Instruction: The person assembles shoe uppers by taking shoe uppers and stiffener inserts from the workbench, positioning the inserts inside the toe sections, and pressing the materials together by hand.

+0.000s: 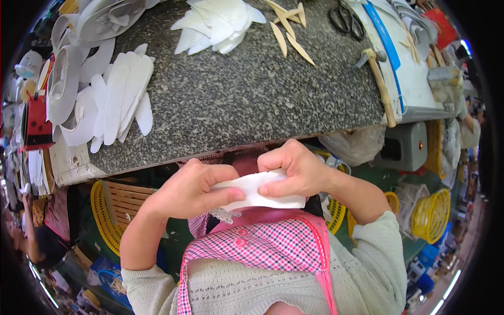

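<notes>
A curved white piece of sheet material [253, 191] is stretched between my two hands, over my lap and just in front of the bench edge. My left hand [202, 186] pinches its left end, thumb on top. With the thumb pressed near the middle, my right hand [289, 176] grips the right part. The fingers beneath the piece are hidden. A crumpled greyish scrap [227, 215] hangs below the left end, by my left hand; whether it is attached I cannot tell.
On the speckled stone bench [231, 100] lie a pile of white pieces [212, 23], long white strips [123, 97], pale wooden pointed sticks [294, 42], black scissors [347, 21] and a hammer [380, 86]. Yellow baskets [430, 215] stand on the floor. A person [44, 241] works at left.
</notes>
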`<state>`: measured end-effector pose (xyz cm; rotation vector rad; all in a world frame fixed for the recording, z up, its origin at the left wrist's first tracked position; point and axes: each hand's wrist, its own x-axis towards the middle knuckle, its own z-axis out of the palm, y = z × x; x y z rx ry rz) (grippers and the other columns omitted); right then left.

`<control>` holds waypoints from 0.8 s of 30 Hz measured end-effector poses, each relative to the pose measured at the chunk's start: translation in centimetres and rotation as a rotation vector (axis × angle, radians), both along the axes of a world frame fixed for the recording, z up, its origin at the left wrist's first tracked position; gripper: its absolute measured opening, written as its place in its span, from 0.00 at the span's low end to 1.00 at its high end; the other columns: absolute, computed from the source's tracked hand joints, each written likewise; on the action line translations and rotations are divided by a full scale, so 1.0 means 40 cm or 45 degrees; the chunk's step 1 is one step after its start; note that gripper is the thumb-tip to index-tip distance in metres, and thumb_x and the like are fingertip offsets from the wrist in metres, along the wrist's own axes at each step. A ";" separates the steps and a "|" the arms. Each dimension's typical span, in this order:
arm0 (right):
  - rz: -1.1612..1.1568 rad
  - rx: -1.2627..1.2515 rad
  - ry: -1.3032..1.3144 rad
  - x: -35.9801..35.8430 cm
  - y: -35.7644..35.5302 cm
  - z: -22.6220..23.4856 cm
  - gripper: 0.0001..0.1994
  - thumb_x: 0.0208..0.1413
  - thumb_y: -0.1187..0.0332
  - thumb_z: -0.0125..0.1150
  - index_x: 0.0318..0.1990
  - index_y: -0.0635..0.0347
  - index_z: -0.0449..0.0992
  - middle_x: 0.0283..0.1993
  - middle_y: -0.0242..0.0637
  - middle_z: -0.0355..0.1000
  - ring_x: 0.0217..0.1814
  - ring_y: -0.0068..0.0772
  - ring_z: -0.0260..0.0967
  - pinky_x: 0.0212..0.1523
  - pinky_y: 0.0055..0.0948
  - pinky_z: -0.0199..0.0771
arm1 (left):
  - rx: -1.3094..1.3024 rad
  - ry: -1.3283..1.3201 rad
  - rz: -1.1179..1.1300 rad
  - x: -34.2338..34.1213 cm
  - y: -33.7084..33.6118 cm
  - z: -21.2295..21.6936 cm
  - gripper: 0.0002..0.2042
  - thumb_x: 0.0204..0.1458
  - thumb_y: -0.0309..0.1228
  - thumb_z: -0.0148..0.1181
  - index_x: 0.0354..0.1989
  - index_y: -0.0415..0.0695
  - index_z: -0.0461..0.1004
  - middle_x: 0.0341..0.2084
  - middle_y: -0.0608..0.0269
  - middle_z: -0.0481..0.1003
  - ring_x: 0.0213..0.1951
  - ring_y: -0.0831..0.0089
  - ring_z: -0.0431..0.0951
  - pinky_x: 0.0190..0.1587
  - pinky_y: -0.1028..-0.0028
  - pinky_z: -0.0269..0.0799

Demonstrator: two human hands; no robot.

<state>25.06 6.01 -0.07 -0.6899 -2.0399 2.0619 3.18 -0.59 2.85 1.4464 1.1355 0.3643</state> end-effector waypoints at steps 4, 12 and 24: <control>-0.124 -0.243 0.086 0.077 -0.025 -0.033 0.07 0.42 0.71 0.61 0.24 0.66 0.73 0.18 0.28 0.66 0.21 0.13 0.58 0.22 0.21 0.58 | -0.315 -0.343 -0.046 0.042 0.019 -0.078 0.10 0.49 0.33 0.60 0.32 0.36 0.75 0.17 0.69 0.70 0.21 0.85 0.64 0.22 0.80 0.61; -1.079 0.194 -0.434 0.618 -0.180 -0.097 0.08 0.41 0.68 0.63 0.29 0.62 0.78 0.20 0.33 0.71 0.23 0.16 0.67 0.25 0.19 0.65 | 0.114 -0.477 0.724 0.102 0.091 -0.165 0.12 0.52 0.24 0.53 0.44 0.33 0.70 0.33 0.50 0.77 0.30 0.70 0.78 0.37 0.74 0.73; -0.608 0.091 -1.593 0.805 -0.494 -0.756 0.24 0.44 0.56 0.61 0.50 0.53 0.73 0.47 0.47 0.71 0.54 0.49 0.63 0.54 0.39 0.64 | 0.058 -0.169 0.294 0.160 0.062 -0.129 0.11 0.53 0.21 0.50 0.44 0.33 0.71 0.36 0.55 0.76 0.40 0.71 0.75 0.47 0.74 0.68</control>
